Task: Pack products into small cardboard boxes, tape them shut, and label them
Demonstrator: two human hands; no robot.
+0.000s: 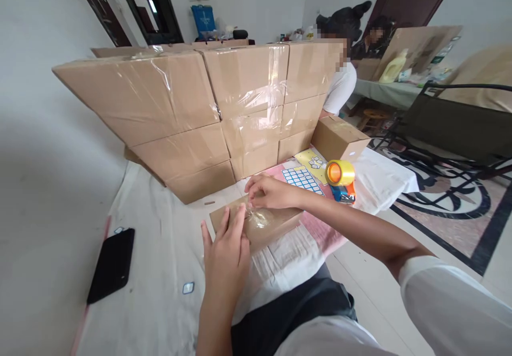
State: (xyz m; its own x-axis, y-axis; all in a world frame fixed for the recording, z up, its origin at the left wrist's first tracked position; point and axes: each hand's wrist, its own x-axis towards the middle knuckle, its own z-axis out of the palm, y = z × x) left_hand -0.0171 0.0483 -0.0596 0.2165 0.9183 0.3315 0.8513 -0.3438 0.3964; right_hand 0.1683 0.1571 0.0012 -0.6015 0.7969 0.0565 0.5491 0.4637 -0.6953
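A flat brown cardboard box [276, 231] lies on the cloth-covered table in front of me. My left hand [226, 247] rests on its near left part, fingers stretched out and spread. Over the top of the box, my right hand [274, 192] has its thumb and fingers curled together in a pinch on the clear tape [261, 218], which shines and wrinkles on the cardboard just below. The exact edge between the fingertips is too small to make out. A tape dispenser [342, 180] with a yellow roll, blue and orange body, stands to the right of the box.
Taped cardboard boxes [248, 95] form a tall stack behind the work spot. Another box [340, 137] sits at its right end, near a person in white [340, 87]. A black tablet-like object [112, 265] lies at left. A dark folding chair [460, 121] stands right.
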